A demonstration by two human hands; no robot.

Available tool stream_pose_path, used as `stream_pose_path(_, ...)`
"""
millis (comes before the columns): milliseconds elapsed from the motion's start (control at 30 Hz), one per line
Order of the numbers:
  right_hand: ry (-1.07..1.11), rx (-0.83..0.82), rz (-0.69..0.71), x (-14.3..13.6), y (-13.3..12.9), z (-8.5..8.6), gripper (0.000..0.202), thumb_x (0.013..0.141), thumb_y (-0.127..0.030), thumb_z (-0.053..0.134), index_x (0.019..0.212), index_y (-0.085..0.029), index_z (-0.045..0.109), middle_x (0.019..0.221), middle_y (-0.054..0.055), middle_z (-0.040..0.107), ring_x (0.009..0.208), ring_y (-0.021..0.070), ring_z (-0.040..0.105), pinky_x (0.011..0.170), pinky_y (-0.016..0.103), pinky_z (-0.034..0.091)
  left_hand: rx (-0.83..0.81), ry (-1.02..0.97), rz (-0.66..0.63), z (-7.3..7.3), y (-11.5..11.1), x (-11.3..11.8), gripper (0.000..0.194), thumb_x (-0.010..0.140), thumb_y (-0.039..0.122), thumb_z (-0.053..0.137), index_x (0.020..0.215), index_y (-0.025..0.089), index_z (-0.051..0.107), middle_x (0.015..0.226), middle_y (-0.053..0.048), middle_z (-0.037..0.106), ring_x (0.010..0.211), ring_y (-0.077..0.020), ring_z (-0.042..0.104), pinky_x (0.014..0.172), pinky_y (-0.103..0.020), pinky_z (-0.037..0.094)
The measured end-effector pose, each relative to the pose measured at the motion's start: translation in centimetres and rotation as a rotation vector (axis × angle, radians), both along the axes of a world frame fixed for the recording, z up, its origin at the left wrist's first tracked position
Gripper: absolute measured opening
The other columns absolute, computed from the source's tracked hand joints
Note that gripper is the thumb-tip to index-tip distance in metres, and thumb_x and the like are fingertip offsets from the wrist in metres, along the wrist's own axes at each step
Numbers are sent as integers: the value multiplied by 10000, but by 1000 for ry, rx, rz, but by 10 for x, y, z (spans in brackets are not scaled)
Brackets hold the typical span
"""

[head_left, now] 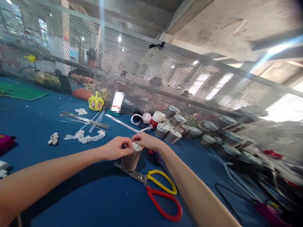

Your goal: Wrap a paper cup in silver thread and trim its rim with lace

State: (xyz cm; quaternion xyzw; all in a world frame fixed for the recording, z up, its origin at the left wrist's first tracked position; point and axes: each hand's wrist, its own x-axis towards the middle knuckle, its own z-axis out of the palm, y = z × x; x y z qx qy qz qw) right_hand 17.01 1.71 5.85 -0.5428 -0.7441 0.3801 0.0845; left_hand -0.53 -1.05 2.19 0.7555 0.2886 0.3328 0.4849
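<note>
left hand (115, 148) and right hand (148, 142) touch a grey cup (131, 161), grips unclear; its white top (136, 146) is on — open scissors (142, 178) beside.

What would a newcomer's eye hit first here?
Probably the scissors, one handle yellow, one red, lying on the blue table just on the near side of the grey cup where the left hand and right hand work. Then the yellow crown-shaped piece farther back on the left, near the perforated screen.
</note>
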Motion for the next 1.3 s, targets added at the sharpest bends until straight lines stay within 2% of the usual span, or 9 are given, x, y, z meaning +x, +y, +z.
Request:
stream_pose_path(233, 130, 464, -131, -53, 47, 40, 200, 868, -100, 404, 989, -110, 562, 862, 47, 636, 698, 100, 594, 604, 220, 475, -30, -78, -19, -5, 2, 0, 79, 712, 206, 521, 669, 141, 507, 684, 1, 531, 640, -108, 475, 601, -219, 390)
stream_pose_path(367, 131, 704, -148, -91, 50, 60, 236, 860, -209, 454, 1042, -151, 592, 1079, 77, 602, 980, 157, 557, 804, 267, 437, -44, -105, 45, -8, 4, 1, 77, 705, 200, 523, 657, 140, 512, 673, 0, 536, 645, -110, 469, 597, -214, 372)
stream_pose_path(433, 78, 730, -136, -101, 48, 63, 239, 842, -234, 486, 1024, -164, 623, 1107, 82, 598, 1050, 184, 528, 851, 284, 412, -48, -117, 51, -9, 4, 2, 70, 702, 198, 521, 662, 141, 517, 688, -7, 553, 659, -118, 482, 598, -216, 374)
stream_pose_path(533, -53, 592, -65, -104, 47, 59, 152, 746, -202, 598, 846, -135, 690, 772, 65, 683, 799, 189, 631, 712, 270, 471, -49, -127, 44, -8, 2, 3, 65, 699, 194, 523, 663, 141, 518, 740, -25, 589, 701, -135, 515, 610, -223, 387)
stream_pose_path(600, -133, 465, -10, -99, 46, 54, 149, 628, -118, 678, 775, -126, 701, 583, 23, 662, 588, 158, 627, 586, 240, 480, -47, -127, 39, -8, 2, 3, 70, 703, 195, 523, 659, 142, 515, 792, -42, 617, 748, -152, 543, 632, -234, 402)
stream_pose_path(700, -181, 403, 10, -80, 42, 50, 327, 545, -47, 696, 853, -160, 696, 677, 2, 697, 577, 131, 620, 550, 203, 468, -69, -143, 24, -9, 3, 2, 67, 717, 186, 522, 665, 146, 509, 880, -66, 655, 862, -186, 579, 728, -275, 424)
stream_pose_path(900, -201, 543, -259, -4, 17, 43, 134, 780, -188, 501, 716, -160, 616, 632, 28, 649, 596, 131, 606, 544, 218, 433, -173, -225, -21, -11, 4, 2, 58, 738, 145, 528, 693, 151, 492, 1138, -142, 602, 1126, -221, 515, 928, -372, 357)
stream_pose_path(1067, -269, 576, -515, 53, -23, 6, 349, 723, -246, 579, 428, -229, 392, 396, -12, 460, 416, 128, 458, 440, 265, 317, -146, -191, -3, -8, 2, 1, 88, 732, 150, 546, 672, 163, 483, 1200, -134, 569, 1222, -237, 431, 973, -399, 307)
stream_pose_path(1300, -149, 517, -621, 69, -41, -48, 338, 544, -115, 656, 402, -240, 375, 411, -49, 395, 432, 121, 441, 438, 249, 307, -51, -145, 13, -4, 0, -1, 85, 727, 163, 530, 652, 169, 491, 1201, -125, 563, 1295, -250, 320, 1000, -407, 258)
